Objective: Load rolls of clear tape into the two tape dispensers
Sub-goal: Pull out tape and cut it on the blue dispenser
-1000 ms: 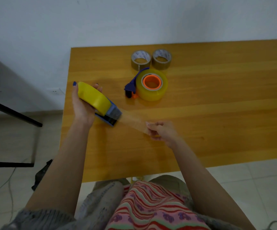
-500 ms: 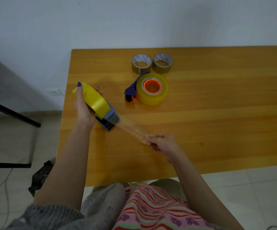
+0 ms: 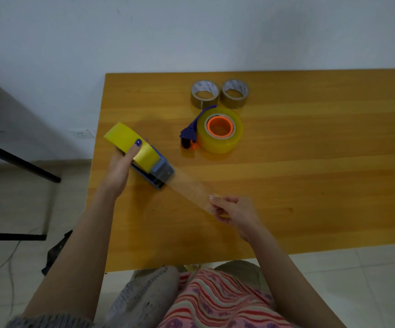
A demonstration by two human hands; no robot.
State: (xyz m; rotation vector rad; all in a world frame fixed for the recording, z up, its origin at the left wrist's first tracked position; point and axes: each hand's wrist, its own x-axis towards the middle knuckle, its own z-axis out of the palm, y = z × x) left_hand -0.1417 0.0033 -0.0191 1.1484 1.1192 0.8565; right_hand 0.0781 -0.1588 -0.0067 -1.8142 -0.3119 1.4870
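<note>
Left hand point(image 3: 118, 171) fingers grip loaded dispenser point(image 3: 155, 170) above counter point(image 3: 310, 185); right hand point(image 3: 233, 210) fingers pinch drawn-out tape strip point(image 3: 189, 185).

A wooden table point(image 3: 310, 185) stands against the wall. Near its far edge two small tape rolls, one on the left point(image 3: 204, 94) and one on the right point(image 3: 235, 93), lie flat side by side. Just in front of them a blue dispenser point(image 3: 188, 136) lies on its side, holding a large clear roll point(image 3: 220, 143) with an orange core.
</note>
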